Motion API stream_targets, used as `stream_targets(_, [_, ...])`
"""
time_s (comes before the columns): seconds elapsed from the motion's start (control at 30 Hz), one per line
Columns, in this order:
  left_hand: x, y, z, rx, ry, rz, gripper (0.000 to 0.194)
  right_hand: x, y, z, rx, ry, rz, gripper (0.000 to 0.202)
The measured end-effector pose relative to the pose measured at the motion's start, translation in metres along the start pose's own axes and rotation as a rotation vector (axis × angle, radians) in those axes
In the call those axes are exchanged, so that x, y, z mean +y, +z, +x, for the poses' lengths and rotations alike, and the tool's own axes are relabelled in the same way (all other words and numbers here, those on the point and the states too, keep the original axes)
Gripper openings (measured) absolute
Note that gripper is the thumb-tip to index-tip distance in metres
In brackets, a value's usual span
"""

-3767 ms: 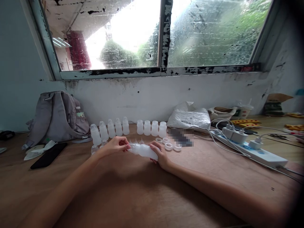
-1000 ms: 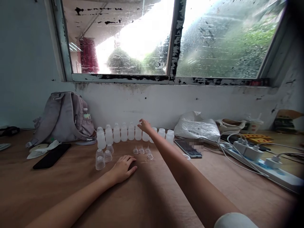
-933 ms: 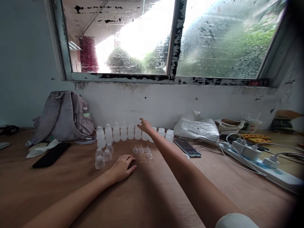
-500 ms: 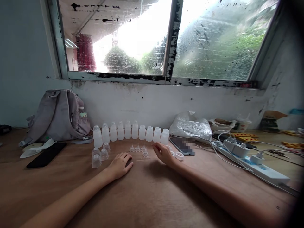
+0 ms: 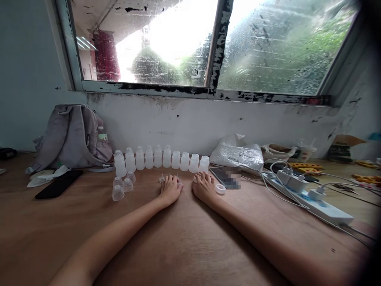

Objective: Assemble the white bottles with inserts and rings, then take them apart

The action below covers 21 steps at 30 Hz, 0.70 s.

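My left hand (image 5: 172, 190) is over a group of clear bottle nipples (image 5: 161, 179), its fingers bent down and its thumb against the front nipple (image 5: 179, 183). My right hand (image 5: 204, 187) lies with fingers apart over white screw rings, hiding most of them; one ring (image 5: 220, 189) shows beside it. Behind both hands runs a curved row of frosted baby bottles (image 5: 158, 158). Those on the left wear clear caps, while the right-hand ones (image 5: 194, 162) have bare necks. Several loose clear caps (image 5: 118, 192) stand upside down at the row's left end.
A grey backpack (image 5: 74, 137), a black phone (image 5: 58, 184) and a white wrapper (image 5: 49, 176) lie left. To the right are another phone (image 5: 224, 177), a silvery plastic bag (image 5: 238, 155) and a power strip (image 5: 324, 210) with chargers and trailing cables.
My left hand has moved right and forward onto the nipples. My right hand has turned from a pinch near the nipples to spread fingers over the rings. The view has tilted slightly down.
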<state>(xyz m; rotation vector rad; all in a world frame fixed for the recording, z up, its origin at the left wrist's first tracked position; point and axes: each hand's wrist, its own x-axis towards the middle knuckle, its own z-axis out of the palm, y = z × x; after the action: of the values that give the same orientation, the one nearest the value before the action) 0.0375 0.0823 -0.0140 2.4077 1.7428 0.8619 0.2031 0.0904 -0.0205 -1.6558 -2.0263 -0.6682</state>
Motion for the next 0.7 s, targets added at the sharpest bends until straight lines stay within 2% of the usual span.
stream_targets(0.13, [-0.008,-0.017,-0.011,0.004,0.113,-0.069,0.023,0.004,0.002,0.002,-0.031,-0.012,0.062,0.021])
stream_targets(0.27, [-0.021,-0.033,-0.034,-0.051,0.205,-0.095,0.024,0.005,0.000,0.004,-0.078,-0.194,0.299,0.016])
stream_targets(0.4, [-0.034,-0.040,-0.052,-0.128,0.251,-0.069,0.028,-0.003,-0.006,0.001,-0.048,-0.315,0.479,0.018])
stream_targets(0.5, [-0.037,-0.042,-0.057,-0.133,0.252,-0.057,0.031,-0.010,-0.007,-0.002,-0.024,-0.244,0.462,0.029])
stream_targets(0.6, [-0.033,-0.044,-0.058,-0.135,0.246,-0.044,0.031,-0.013,-0.007,-0.002,-0.088,-0.160,0.452,0.033])
stream_targets(0.63, [-0.032,-0.044,-0.058,-0.133,0.241,-0.040,0.031,-0.014,-0.008,-0.002,-0.099,-0.163,0.490,0.031])
stream_targets(0.7, [-0.031,-0.044,-0.058,-0.128,0.226,-0.046,0.031,-0.017,-0.013,-0.003,-0.032,-0.163,0.623,0.028])
